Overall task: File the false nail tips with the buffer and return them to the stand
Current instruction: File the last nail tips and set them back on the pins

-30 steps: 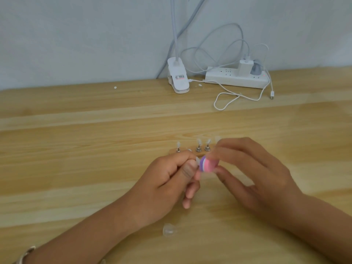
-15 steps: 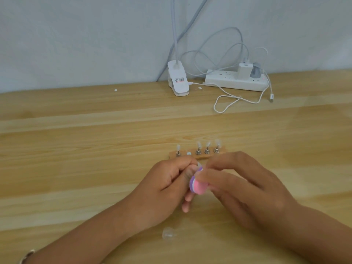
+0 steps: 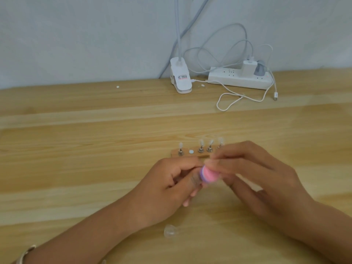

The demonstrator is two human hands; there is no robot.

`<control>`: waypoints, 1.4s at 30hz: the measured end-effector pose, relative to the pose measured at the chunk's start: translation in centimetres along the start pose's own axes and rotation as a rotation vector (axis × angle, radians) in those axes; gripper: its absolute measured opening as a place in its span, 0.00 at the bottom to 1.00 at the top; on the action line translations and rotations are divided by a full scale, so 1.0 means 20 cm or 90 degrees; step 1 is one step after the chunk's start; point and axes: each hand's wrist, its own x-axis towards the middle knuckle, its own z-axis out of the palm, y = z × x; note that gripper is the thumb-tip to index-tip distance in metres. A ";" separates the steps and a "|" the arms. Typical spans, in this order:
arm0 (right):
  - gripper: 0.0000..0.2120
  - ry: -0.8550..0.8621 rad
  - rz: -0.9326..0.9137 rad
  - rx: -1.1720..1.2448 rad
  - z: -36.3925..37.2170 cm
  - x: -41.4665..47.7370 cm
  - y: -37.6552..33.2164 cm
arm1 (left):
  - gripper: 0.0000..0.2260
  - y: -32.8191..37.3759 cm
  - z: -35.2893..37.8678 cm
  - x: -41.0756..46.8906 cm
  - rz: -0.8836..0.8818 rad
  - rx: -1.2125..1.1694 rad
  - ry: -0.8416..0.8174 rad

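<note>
Head: buffer in right hand grip, apparently touching left hand.

The stand sits on the counter. Nail tips stand on it, one at its left end and three toward its right. Just in front of the stand the hands meet around the buffer, the left hand front-left, the right hand front-right and covering the stand's right end. A loose nail tip lies well in front of the stand. Far behind the stand is a lamp clip, and behind to the right a power strip.
</note>
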 end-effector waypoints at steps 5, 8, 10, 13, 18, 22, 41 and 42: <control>0.12 -0.007 -0.006 -0.015 -0.01 0.00 0.03 | 0.10 -0.01 -0.01 0.00 -0.019 0.007 0.016; 0.11 0.000 0.000 0.008 -0.01 0.01 0.01 | 0.11 0.00 0.00 0.00 -0.015 -0.003 0.012; 0.11 -0.010 -0.035 0.016 0.01 0.00 -0.02 | 0.11 0.00 0.00 0.00 -0.017 0.002 0.010; 0.12 -0.024 -0.022 -0.013 -0.01 0.00 0.02 | 0.09 -0.01 0.00 0.00 -0.021 0.008 0.017; 0.12 -0.023 -0.045 0.005 0.02 -0.02 -0.02 | 0.13 0.00 0.01 0.00 0.000 0.016 0.015; 0.11 -0.006 -0.024 -0.037 -0.01 -0.02 0.04 | 0.09 0.00 0.01 0.00 -0.010 0.031 0.018; 0.12 0.012 -0.019 -0.022 -0.03 0.00 0.02 | 0.10 -0.01 0.01 0.00 -0.010 0.045 0.003; 0.12 0.012 -0.021 -0.009 -0.01 0.00 0.00 | 0.10 0.00 0.01 0.00 -0.002 0.043 0.002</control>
